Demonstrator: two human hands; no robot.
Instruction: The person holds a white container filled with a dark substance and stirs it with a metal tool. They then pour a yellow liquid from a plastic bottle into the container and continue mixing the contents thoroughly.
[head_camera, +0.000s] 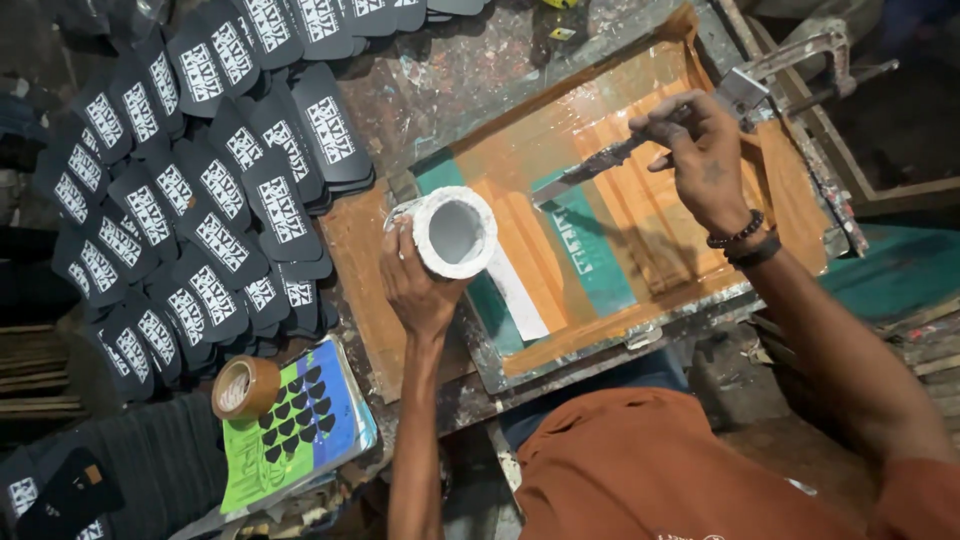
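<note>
Looking down past our orange shirt (640, 470), we take the screen-printing frame (620, 215) as our landmark. Nearest us, off the frame's near-left corner, a roll of brown tape (243, 387) rests on a green-and-blue sheet (300, 420) patterned with dark shapes.

Our left hand (420, 285) reaches up to the frame's left edge, forearm straight, its grip closed around a white-crusted pot of ink (455, 232) that is tipped so its open mouth faces us. Just beside the pot, a white strip (520, 295) lies on the mesh.

Our right hand (700, 155), bead bracelets on the wrist, comes in from the right with the wrist bent over the frame's far half. Its grip pinches the top of a long, paint-caked blade (600, 160), whose lower end reaches toward the pot over the mesh.

We judge the run well advanced: left of the frame, many black pieces (200, 200) with white prints lie spread in overlapping rows on the stained surface (440, 70). The ink seems to be in hand for the screen now. Beyond the frame's far-right corner sits a metal clamp (800, 60).
</note>
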